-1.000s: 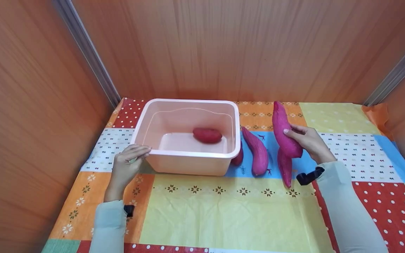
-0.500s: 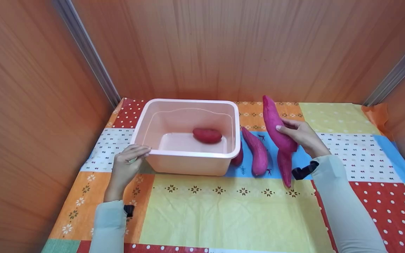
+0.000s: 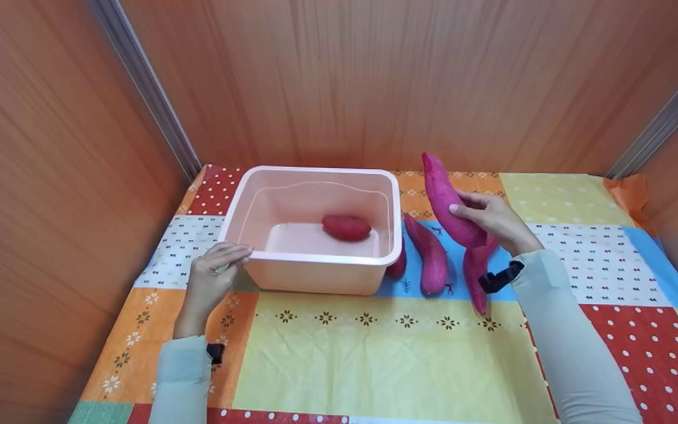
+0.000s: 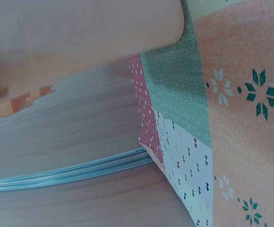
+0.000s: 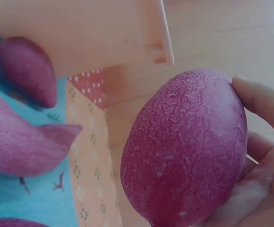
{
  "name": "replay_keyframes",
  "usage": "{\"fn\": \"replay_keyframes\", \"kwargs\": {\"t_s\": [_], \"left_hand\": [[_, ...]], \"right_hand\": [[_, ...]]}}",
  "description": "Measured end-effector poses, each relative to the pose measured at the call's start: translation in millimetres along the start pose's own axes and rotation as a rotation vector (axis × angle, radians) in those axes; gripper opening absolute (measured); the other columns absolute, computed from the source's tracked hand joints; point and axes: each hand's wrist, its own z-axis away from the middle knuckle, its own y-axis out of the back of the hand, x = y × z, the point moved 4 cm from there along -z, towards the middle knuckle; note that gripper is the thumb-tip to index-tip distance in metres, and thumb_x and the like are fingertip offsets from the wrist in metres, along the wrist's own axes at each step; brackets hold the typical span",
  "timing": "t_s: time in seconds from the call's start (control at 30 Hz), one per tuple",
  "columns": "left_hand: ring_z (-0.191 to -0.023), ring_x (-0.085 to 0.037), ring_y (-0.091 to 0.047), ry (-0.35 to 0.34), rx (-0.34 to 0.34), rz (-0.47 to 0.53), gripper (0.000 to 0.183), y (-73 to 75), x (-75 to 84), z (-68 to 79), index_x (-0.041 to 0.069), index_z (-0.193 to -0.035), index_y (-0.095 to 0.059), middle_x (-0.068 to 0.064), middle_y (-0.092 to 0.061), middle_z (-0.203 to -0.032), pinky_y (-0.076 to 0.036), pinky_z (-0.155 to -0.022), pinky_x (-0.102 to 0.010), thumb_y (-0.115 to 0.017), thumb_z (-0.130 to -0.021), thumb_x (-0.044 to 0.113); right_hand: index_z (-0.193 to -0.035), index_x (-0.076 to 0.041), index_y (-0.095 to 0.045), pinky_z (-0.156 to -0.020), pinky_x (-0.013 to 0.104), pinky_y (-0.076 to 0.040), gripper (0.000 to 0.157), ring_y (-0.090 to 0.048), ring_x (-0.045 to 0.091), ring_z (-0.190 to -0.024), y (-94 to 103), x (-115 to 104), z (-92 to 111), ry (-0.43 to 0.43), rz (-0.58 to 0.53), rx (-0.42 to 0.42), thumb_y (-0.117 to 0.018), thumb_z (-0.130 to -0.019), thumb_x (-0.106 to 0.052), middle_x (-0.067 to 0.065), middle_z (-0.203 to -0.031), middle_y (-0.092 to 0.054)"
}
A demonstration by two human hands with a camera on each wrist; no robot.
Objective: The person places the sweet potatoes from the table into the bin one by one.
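My right hand (image 3: 501, 221) holds a long purple-red sweet potato (image 3: 445, 197) between thumb and fingers, raised right of the tub. In the right wrist view its wrinkled blunt end (image 5: 189, 151) fills the middle. A pale pink plastic tub (image 3: 315, 275) stands left of centre, and my left hand (image 3: 212, 282) grips the rim at its near left corner. Inside lies one reddish sweet potato (image 3: 346, 228). Outside, a curved sweet potato (image 3: 430, 253) lies on the cloth, and another (image 3: 475, 282) lies partly hidden below my right hand. A darker one (image 3: 396, 265) is half hidden by the tub.
A patchwork-print tablecloth (image 3: 374, 359) covers the table. Wood-grain panels (image 3: 374, 82) stand at the back and both sides, with metal strips (image 3: 145, 88) in the corners. Black camera straps (image 3: 501, 278) sit on both wrists.
My right hand has moved left and up with the sweet potato, uncovering more of the one lying beneath. The left hand has stayed at the tub's corner.
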Motion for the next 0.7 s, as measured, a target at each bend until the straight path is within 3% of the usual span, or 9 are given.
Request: {"fn": "replay_keyframes", "kwargs": {"t_s": [0.43, 0.6, 0.7], "left_hand": [[-0.099, -0.006, -0.065, 0.021, -0.011, 0.001, 0.024, -0.3, 0.9, 1.3, 0.003, -0.099, -0.075, -0.012, -0.075, -0.098, -0.048, -0.092, -0.009, -0.073, -0.078, -0.008], [-0.098, -0.012, -0.066, 0.020, -0.004, 0.006, 0.021, -0.2, 2.7, 0.4, 0.001, -0.098, -0.075, -0.012, -0.075, -0.097, -0.047, -0.093, -0.009, -0.072, -0.079, -0.007], [-0.098, -0.009, -0.065, 0.034, -0.007, 0.016, 0.021, -0.4, 2.8, 0.8, 0.000, -0.098, -0.075, -0.013, -0.075, -0.097, -0.048, -0.092, -0.009, -0.072, -0.079, -0.008]], "right_hand": [[-0.147, -0.023, -0.039, -0.087, 0.030, -0.055, 0.078, -0.045, 0.030, -0.123, -7.0, -25.6, -7.6, 0.025, 0.004, -0.015, -0.073, -0.081, -0.048, 0.011, -0.140, -0.048], [-0.146, -0.024, -0.041, -0.086, 0.029, -0.055, 0.076, -0.047, 0.027, -0.120, -11.4, -33.5, -10.6, 0.028, 0.006, -0.024, -0.072, -0.081, -0.049, 0.010, -0.138, -0.051], [-0.147, -0.023, -0.041, -0.085, 0.027, -0.055, 0.076, -0.047, 0.028, -0.121, -13.4, -36.9, -12.0, 0.050, 0.015, -0.035, -0.071, -0.082, -0.049, 0.011, -0.139, -0.050]]}}
